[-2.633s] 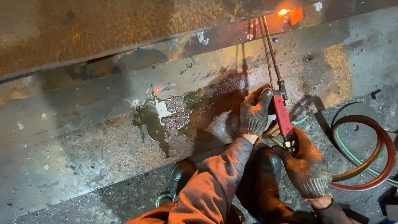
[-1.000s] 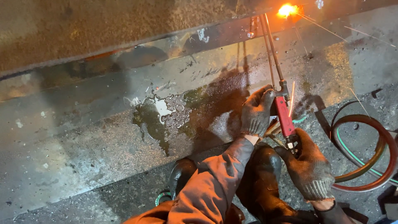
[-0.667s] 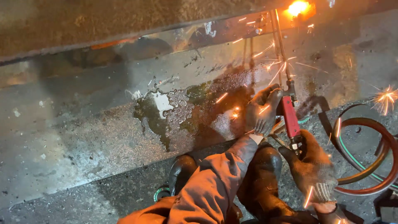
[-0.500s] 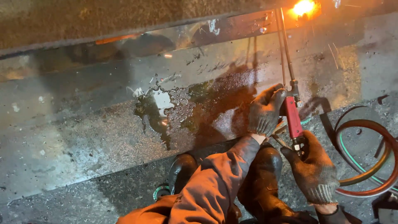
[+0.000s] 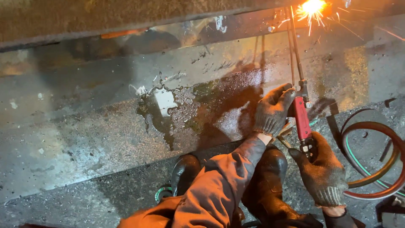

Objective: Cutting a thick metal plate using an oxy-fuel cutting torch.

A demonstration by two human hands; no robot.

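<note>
two knit-gloved hands, left and right, grip slim red-handled torch; sparks on rough steel plate.

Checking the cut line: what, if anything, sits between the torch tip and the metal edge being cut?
Nothing visible: the torch tubes run straight up to the flame at the metal edge, sparks flying.

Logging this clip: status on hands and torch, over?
Left hand and right hand, gloved, both grip red-handled cutting torch. Tip sparking at steel edge. Hoses coiled right, clear.
</note>
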